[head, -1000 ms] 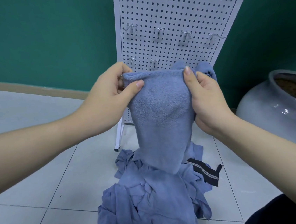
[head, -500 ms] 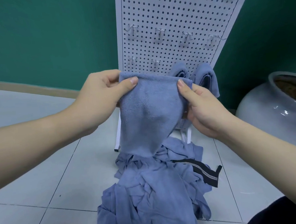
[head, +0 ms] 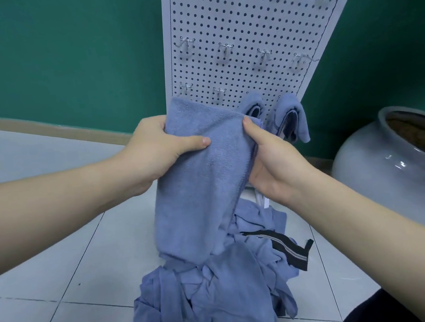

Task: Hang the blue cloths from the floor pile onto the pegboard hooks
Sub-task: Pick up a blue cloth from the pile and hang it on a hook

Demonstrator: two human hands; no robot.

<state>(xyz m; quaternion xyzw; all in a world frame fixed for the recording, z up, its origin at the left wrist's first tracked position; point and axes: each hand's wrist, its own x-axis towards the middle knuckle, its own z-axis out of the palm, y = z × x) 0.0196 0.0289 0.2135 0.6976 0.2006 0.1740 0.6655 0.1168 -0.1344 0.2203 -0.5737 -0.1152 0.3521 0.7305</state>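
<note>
Left hand [head: 157, 153] and right hand [head: 271, 160] are pinching the blue cloth [head: 195, 183], thumbs on top, above the floor pile [head: 212, 292] at 6 o'clock. Best bunching one corner (narrow) before looping over a pegboard hook [head: 218, 92] at 12 o'clock.

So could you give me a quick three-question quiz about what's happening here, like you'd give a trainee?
1. True or false: both hands grip the same blue cloth.
2. How many blue cloths already hang on the pegboard?
3. What sits at the far right: A) a bucket, B) a large grey pot, C) a chair?

Key: 1 true, the left hand and right hand both hold it. 2 two. 3 B.
</note>
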